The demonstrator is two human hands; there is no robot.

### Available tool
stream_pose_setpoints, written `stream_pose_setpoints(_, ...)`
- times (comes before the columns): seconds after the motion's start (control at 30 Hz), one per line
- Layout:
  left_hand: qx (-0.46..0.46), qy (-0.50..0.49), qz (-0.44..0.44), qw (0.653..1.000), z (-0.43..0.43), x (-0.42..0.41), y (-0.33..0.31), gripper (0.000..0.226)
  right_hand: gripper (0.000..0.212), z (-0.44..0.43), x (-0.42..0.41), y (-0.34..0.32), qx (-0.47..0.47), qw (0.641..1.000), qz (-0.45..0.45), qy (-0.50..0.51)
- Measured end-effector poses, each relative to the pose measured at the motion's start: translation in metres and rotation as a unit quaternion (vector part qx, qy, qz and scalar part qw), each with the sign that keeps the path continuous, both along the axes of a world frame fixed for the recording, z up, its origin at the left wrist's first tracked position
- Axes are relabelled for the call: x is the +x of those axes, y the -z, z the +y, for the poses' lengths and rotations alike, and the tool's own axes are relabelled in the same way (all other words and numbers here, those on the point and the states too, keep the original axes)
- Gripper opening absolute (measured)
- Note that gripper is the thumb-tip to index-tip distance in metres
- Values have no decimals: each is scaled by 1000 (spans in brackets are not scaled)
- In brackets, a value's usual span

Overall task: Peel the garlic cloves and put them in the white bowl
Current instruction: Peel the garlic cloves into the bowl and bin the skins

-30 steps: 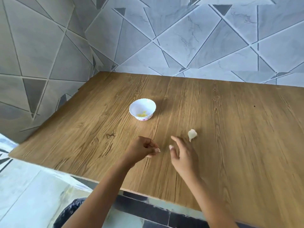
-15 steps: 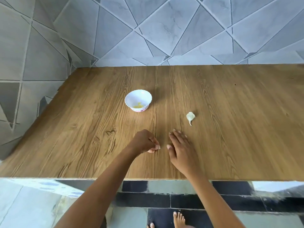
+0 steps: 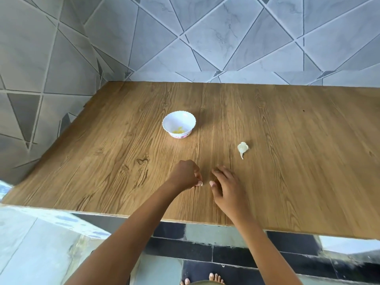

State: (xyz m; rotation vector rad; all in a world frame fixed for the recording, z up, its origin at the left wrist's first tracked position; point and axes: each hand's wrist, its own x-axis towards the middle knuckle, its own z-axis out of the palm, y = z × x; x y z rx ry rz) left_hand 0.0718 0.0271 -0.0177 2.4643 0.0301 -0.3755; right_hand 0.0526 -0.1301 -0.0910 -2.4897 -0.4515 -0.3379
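— One garlic clove [image 3: 243,148] is logged, skin on, lying on the wooden table [image 3: 308,161], right of the white bowl [image 3: 176,120] and well apart from it. Confirmed?
— Confirmed. Some yellow bits [image 3: 179,131] are seen at the bowl's bottom. Peeled garlic is likely, but they are too small to be sure.
— Hands?
— Nothing is gripped by the right hand [image 3: 228,188]. It is laid low over the table with fingers loose and spread. The clove is near, ahead and to its right, untouched. Fingers of the left hand [image 3: 184,176] are curled, tips drawn in toward the thumb. Whether a scrap of peel is pinched there cannot be told. Only a pale speck is seen at the tips, possibly a nail.
— Step in hand?
— Judged: this clove is to be fetched and peeled next. The task is judged partly done.
— How is it done well?
— The clove is best taken by its fat body, not the thin tail, which would probably tear off. A two-sided pinch is advised, since so light a thing is easily flicked across smooth wood. The skin can be nicked at the tail and stripped lengthwise. Peel should be kept out of the bowl.
— Surroundings?
— A grey tiled wall [image 3: 226,38] is noted behind the table, and bare toes [image 3: 213,277] below its edge.
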Motion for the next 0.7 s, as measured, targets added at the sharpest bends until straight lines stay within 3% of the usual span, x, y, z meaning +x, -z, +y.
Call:
stream_pose_setpoints(0.07, -138, -33, 37, 989, 9, -3, 3, 5, 28, 0, -1, -8, 95, 995, 33, -23)
stream_pose_setpoints(0.17, -349, -92, 92, 928, 17, -10, 4, 12, 21, 4, 0, -31, 257, 944, 207, -28)
stream_pose_setpoints(0.27, -392, -100, 90, 910, 16, -12, 5, 18, 8, 5, 4, -45, 407, 839, 360, -8)
stream_pose_setpoints(0.37, -377, -90, 80, 918, 16, -13, 5, 21, 9, 1, 8, -49, 443, 787, 429, -12)
stream_pose_setpoints(0.43, -357, -84, 72, 928, 16, -14, 6, 16, 6, 1, 10, -48, 424, 795, 434, -27)
stream_pose_setpoints(0.5, -345, -90, 68, 932, 15, -15, 6, 11, 6, 4, 10, -46, 386, 831, 398, -41)
stream_pose_setpoints(0.63, -394, -143, 102, 902, 13, -16, 7, 5, 9, 10, 5, -38, 226, 948, 210, -77)
stream_pose_setpoints(0.7, -422, -167, 119, 883, 10, -17, 8, 3, 13, 10, 2, -30, 172, 974, 118, -93)
